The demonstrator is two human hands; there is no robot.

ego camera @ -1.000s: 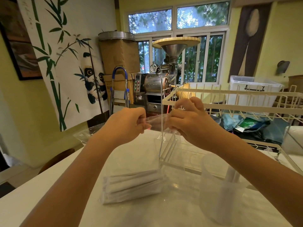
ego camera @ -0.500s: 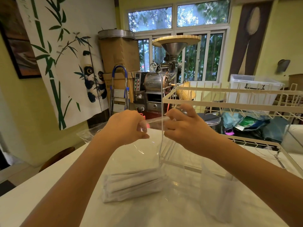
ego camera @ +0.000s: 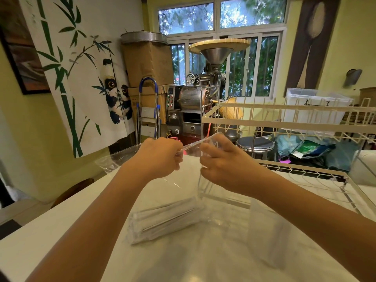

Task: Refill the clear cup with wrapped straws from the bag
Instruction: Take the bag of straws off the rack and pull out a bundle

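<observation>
The clear plastic bag point(ego camera: 175, 192) of white paper-wrapped straws point(ego camera: 165, 219) hangs above the white counter point(ego camera: 61, 231), its mouth pinched closed-fisted by left hand point(ego camera: 160, 155) and right hand point(ego camera: 223, 161). A hard tug could spill straws. The clear cup point(ego camera: 266, 231) stands near right, blurred; the white wire rack point(ego camera: 284, 117) crowds behind.

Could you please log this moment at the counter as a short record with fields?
left hand: pinching the top edge of the clear bag
right hand: pinching the same edge, opposite side
bag: held up over the white counter, mouth stretched between the hands
wrapped straws: bundle lying in the bag's lower part, on the counter
clear cup: upright, under the right forearm; contents unclear
wire rack: behind the cup
</observation>
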